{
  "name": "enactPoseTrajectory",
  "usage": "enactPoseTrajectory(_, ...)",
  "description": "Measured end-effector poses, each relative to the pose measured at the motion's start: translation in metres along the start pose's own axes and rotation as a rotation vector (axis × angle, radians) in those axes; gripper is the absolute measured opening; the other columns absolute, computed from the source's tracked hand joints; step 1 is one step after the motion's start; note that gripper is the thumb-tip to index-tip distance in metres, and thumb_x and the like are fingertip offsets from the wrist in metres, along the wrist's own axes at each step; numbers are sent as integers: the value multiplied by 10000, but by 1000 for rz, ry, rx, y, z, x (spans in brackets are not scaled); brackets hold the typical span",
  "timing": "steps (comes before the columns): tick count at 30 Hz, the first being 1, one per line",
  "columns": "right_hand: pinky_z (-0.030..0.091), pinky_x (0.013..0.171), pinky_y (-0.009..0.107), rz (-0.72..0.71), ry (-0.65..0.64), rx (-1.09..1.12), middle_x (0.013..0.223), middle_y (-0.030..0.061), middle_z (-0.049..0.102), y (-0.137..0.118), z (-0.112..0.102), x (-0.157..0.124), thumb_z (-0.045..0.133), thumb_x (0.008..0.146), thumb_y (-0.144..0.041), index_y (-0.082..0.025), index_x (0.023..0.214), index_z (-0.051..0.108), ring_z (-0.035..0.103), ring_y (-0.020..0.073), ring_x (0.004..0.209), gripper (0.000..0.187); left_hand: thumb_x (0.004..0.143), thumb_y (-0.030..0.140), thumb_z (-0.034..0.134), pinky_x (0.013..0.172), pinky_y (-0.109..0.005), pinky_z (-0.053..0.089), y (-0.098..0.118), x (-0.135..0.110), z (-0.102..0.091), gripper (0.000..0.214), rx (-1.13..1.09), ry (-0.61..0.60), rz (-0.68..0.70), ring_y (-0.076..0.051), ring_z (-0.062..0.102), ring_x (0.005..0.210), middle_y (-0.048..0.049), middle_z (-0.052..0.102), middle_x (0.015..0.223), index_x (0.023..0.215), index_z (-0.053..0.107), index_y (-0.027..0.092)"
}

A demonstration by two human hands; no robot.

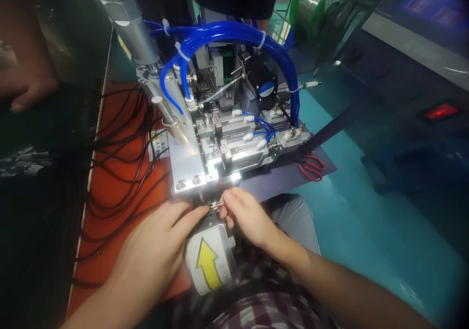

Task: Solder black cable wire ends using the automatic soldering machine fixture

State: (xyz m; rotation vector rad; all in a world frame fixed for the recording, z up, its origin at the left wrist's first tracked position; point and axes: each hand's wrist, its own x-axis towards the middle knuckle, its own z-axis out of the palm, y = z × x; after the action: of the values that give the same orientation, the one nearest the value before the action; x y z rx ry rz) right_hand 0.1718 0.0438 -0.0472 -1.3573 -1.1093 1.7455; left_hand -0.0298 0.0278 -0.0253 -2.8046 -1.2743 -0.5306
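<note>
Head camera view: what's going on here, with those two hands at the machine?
Someone works bare-handed at the near end of a silvery metal machine with blue tubes. The right hand pinches a small thin reddish piece; the left hand is close beside it. Below sits a white rounded housing with a yellow arrow. A red-handled tool lies off to the right.

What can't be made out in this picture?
- Small piece at the right hand's grip, head view: too small to identify, partly covered by fingers.
- Screen, head view: unreadable through blur, cut off by the top edge.
- Red display, head view: any characters are lost to blur.
- Metal pieces, head view: blurred, cut off by the left edge.
</note>
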Motion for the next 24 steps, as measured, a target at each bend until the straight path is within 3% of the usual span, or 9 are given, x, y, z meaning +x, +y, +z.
enactPoseTrajectory(3,381,554,257,-80,35,-52,648,-60,514,4,3,-3,518,939,-382,-218,755,470,463,106,536,251,954,102,332,624,-288,542,-2,-2,1,396,2,12,9,-208,672,797,-79,686,955,1134,677,177)
enactPoseTrajectory(9,349,567,276,-213,114,-233,608,-66,462,2,6,-6,503,930,-316,-231,740,448,426,125,553,214,941,100,333,610,-311,541,-3,-4,6,432,-5,-74,-27,-220,669,807,-88,678,1010,1199,667,194)
enactPoseTrajectory(16,397,551,241,-51,-40,98,524,-90,472,2,2,0,550,924,-389,-202,712,471,440,87,479,293,958,124,332,711,-294,531,-9,-18,19,464,-148,26,-91,-199,636,889,-56,642,1004,1255,644,296)
enactPoseTrajectory(21,411,531,236,-97,19,69,613,-64,551,6,4,-1,609,888,-459,-198,734,493,477,85,505,325,969,186,453,857,-290,539,-11,-24,5,300,-216,59,-163,-197,650,979,-56,653,1070,1211,620,245)
enactPoseTrajectory(24,387,500,228,-107,62,86,593,-74,523,9,8,0,633,854,-439,-205,718,477,456,80,484,312,961,143,457,845,-250,536,-12,-28,0,301,-189,28,-145,-177,654,970,-50,639,1060,1189,628,236)
